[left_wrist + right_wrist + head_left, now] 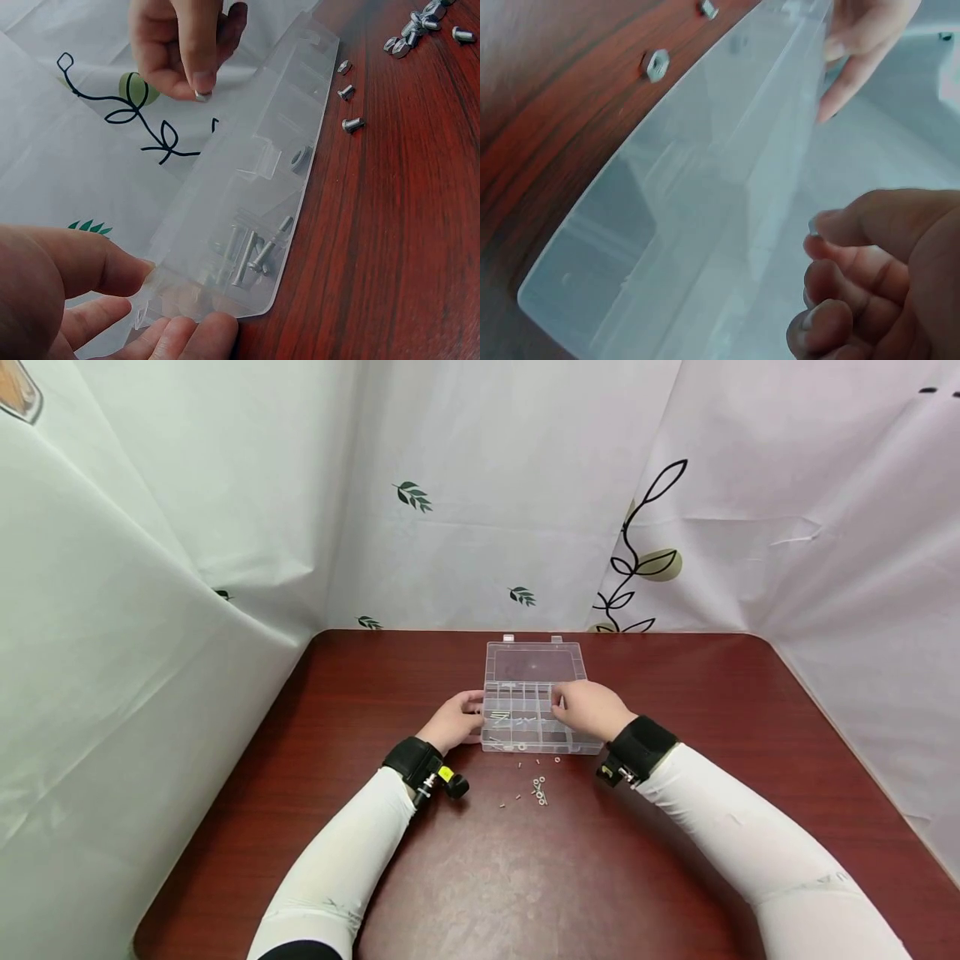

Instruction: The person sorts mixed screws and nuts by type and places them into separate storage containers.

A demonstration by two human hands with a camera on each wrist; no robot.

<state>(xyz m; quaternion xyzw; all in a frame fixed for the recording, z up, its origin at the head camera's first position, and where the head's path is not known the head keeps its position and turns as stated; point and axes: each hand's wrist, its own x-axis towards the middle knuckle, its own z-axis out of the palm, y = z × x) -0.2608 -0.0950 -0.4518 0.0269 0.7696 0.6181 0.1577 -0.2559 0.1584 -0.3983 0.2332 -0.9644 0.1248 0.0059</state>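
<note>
A clear plastic compartment box [540, 749] lies on the table with its lid [534, 662] folded back. My left hand [452, 722] grips the box's left side, the thumb on the upper edge and the fingers along the outer wall. Long screws [244, 259] show through that end of the box. Over the right-hand compartments, my right hand [594, 708] pinches a small silver metal piece [202, 96] between thumb and forefinger; its exact kind I cannot tell. In the right wrist view, a hex nut [657, 65] lies just outside the box's front wall.
Several short screws and nuts [539, 792] lie in a loose cluster on the dark red table [540, 877] in front of the box. A few single screws [352, 125] are scattered nearer its front wall. White patterned cloth [465, 552] hangs behind and beside the table.
</note>
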